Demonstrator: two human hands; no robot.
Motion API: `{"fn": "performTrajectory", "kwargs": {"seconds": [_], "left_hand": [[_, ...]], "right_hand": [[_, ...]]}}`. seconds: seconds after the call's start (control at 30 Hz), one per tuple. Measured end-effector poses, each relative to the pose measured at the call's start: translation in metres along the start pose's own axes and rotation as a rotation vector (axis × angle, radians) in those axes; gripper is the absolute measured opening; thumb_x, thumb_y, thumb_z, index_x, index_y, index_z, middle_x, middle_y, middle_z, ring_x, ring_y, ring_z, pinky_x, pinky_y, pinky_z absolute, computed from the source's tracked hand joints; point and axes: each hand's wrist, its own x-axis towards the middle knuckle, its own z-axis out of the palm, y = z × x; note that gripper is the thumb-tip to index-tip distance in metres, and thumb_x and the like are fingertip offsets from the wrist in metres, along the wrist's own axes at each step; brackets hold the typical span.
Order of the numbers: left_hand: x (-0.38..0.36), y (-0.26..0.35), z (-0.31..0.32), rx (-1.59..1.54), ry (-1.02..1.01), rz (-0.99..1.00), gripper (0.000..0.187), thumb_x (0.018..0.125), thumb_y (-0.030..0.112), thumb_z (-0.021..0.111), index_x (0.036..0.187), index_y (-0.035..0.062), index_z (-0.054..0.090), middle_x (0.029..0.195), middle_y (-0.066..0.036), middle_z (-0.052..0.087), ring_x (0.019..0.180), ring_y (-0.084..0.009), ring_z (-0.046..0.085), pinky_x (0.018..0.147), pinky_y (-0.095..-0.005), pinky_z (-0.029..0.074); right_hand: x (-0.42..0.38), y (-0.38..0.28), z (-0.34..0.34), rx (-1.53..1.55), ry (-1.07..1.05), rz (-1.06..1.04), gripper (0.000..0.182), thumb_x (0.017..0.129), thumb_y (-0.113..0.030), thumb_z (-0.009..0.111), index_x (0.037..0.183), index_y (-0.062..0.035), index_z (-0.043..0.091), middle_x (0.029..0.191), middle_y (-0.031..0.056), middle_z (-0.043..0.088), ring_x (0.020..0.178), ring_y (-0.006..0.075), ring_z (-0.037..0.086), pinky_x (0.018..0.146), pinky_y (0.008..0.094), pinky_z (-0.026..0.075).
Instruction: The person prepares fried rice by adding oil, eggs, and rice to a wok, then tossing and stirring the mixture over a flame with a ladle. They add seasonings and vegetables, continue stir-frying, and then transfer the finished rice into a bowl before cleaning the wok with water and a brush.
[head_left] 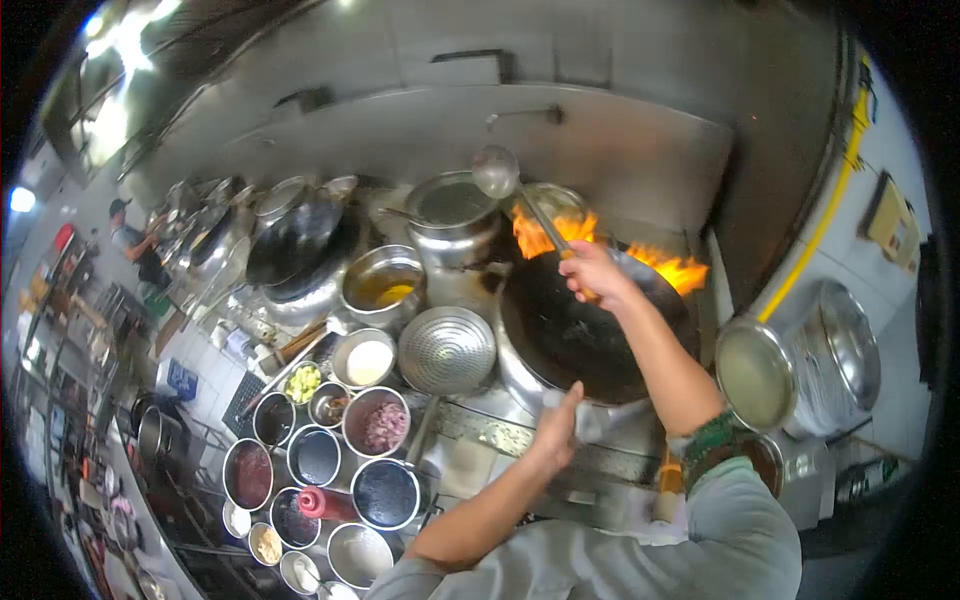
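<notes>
My right hand (592, 275) is closed round the handle of a metal ladle (495, 173). The ladle's bowl is raised, up and to the left of the hand, above the stove. Below it a large dark wok (590, 330) sits on the burner, with orange flames (670, 268) rising along its far rim. At the wok's near edge my left hand (558, 430) grips a white cloth (597, 418), thumb pointing up; its fingers are partly hidden. A little dark residue shows inside the wok.
Left of the wok are a perforated strainer (447, 350), a pot of yellow oil (384, 290) and a lidded pot (453, 215). Several ingredient containers, including chopped onion (384, 427), crowd the lower left. A steel basin (755, 375) stands right. Far left, a person (135, 245) stands.
</notes>
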Motion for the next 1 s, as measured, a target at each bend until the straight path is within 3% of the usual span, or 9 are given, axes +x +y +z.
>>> {"fn": "performTrajectory", "kwargs": {"seconds": [0.13, 0.23, 0.3, 0.37, 0.43, 0.47, 0.6, 0.97, 1.0], "left_hand": [[-0.058, 0.025, -0.059, 0.025, 0.001, 0.000, 0.064, 0.087, 0.039, 0.075, 0.131, 0.0006, 0.051, 0.112, -0.009, 0.065, 0.095, -0.0206, 0.063, 0.086, -0.0361, 0.053], [-0.094, 0.044, -0.106, 0.134, 0.149, 0.078, 0.060, 0.085, 0.035, 0.077, 0.130, 0.0029, 0.053, 0.109, -0.010, 0.066, 0.095, -0.0208, 0.064, 0.087, -0.0367, 0.052], [-0.076, 0.031, -0.161, 0.369, 0.169, 0.191, 0.062, 0.082, 0.039, 0.079, 0.127, 0.0025, 0.056, 0.108, -0.013, 0.067, 0.097, -0.0249, 0.066, 0.088, -0.0372, 0.052], [-0.054, 0.012, -0.200, 0.609, 0.238, 0.249, 0.061, 0.080, 0.038, 0.079, 0.124, 0.0009, 0.058, 0.108, -0.015, 0.068, 0.099, -0.0268, 0.066, 0.087, -0.0369, 0.052], [-0.039, 0.001, -0.216, 0.865, 0.353, 0.260, 0.057, 0.081, 0.033, 0.079, 0.122, -0.0017, 0.060, 0.108, -0.016, 0.068, 0.098, -0.0267, 0.065, 0.086, -0.0358, 0.052], [-0.045, 0.009, -0.212, 0.979, 0.380, 0.266, 0.076, 0.070, 0.050, 0.082, 0.120, -0.0021, 0.061, 0.110, -0.025, 0.066, 0.106, -0.0376, 0.064, 0.093, -0.0407, 0.050], [-0.044, -0.006, -0.211, 1.325, 0.503, 0.476, 0.079, 0.068, 0.050, 0.083, 0.125, 0.0005, 0.058, 0.121, -0.026, 0.060, 0.117, -0.0382, 0.057, 0.098, -0.0428, 0.047], [-0.070, -0.017, -0.169, 1.482, 0.753, 0.598, 0.097, 0.066, 0.050, 0.085, 0.136, -0.0033, 0.044, 0.129, -0.029, 0.052, 0.118, -0.0452, 0.052, 0.097, -0.0510, 0.044], [-0.073, -0.021, -0.166, 1.520, 0.788, 0.657, 0.098, 0.066, 0.050, 0.085, 0.138, -0.0029, 0.043, 0.132, -0.029, 0.049, 0.121, -0.0450, 0.049, 0.099, -0.0520, 0.043]], "right_hand": [[0.128, 0.028, 0.075, -0.495, 0.074, -0.140, 0.046, 0.084, -0.007, 0.058, 0.129, -0.0035, 0.047, 0.072, 0.0064, 0.057, 0.051, 0.0133, 0.051, 0.039, 0.0315, 0.039], [0.175, 0.034, 0.109, -0.594, 0.044, 0.039, 0.031, 0.084, -0.007, 0.056, 0.114, -0.0023, 0.054, 0.069, 0.0073, 0.055, 0.048, 0.0155, 0.049, 0.038, 0.0328, 0.037], [0.181, 0.022, 0.120, 0.078, -0.078, 0.232, 0.005, 0.083, -0.004, 0.057, 0.082, -0.0052, 0.052, 0.067, 0.0059, 0.054, 0.047, 0.0139, 0.049, 0.039, 0.0282, 0.036], [0.199, 0.019, 0.104, 0.780, -0.276, 0.404, 0.007, 0.085, -0.003, 0.057, 0.084, -0.0054, 0.051, 0.072, 0.0038, 0.053, 0.052, 0.0101, 0.052, 0.042, 0.0237, 0.037], [0.172, 0.001, 0.105, 1.090, -0.240, 0.422, 0.010, 0.083, -0.001, 0.058, 0.089, -0.0033, 0.050, 0.073, 0.0036, 0.052, 0.053, 0.0102, 0.052, 0.043, 0.0227, 0.038], [0.156, -0.009, 0.101, 1.248, -0.218, 0.417, 0.013, 0.083, 0.000, 0.058, 0.092, -0.0023, 0.049, 0.073, 0.0035, 0.052, 0.053, 0.0103, 0.052, 0.044, 0.0222, 0.038], [0.094, -0.023, 0.062, 1.292, -0.369, 0.327, 0.022, 0.084, 0.001, 0.060, 0.101, -0.0005, 0.046, 0.081, 0.0042, 0.054, 0.059, 0.0086, 0.055, 0.048, 0.0217, 0.042], [-0.118, -0.020, -0.080, 0.845, -0.183, 0.257, 0.008, 0.091, -0.009, 0.056, 0.091, -0.0020, 0.054, 0.077, 0.0018, 0.054, 0.060, 0.0070, 0.051, 0.045, 0.0231, 0.037], [-0.134, -0.017, -0.091, 0.771, -0.120, 0.235, 0.013, 0.089, -0.006, 0.058, 0.100, -0.0026, 0.052, 0.077, 0.0035, 0.055, 0.058, 0.0078, 0.051, 0.043, 0.0251, 0.037]]}}
